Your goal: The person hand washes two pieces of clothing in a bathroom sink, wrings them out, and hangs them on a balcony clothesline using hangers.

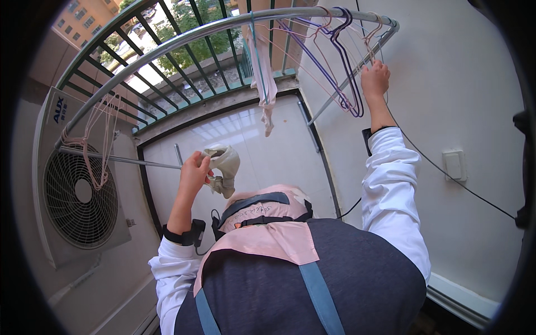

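Note:
A limp, pale grey-green piece of cloth [229, 165], perhaps a sock, dangles from the fingers of my left hand [194, 173] in front of my apron. My right hand [375, 79] is raised to the far right end of a curved metal clothes rail [184, 31]. There its fingers close on a thin pink hanger [368, 39], whose lower part is partly hidden. Just left of that hand, purple hangers [356, 94] and several pink ones hang bunched together. A pale garment [264, 71] hangs at the rail's middle from a teal hanger [260, 63].
Pink hangers [86, 142] hang at the rail's left end, before an AUX air-conditioner unit [83, 217]. Green balcony railings [184, 71] stand beyond the tiled floor [259, 163]. On the right wall [452, 104] are a dark cable [427, 161] and a white switch [454, 164].

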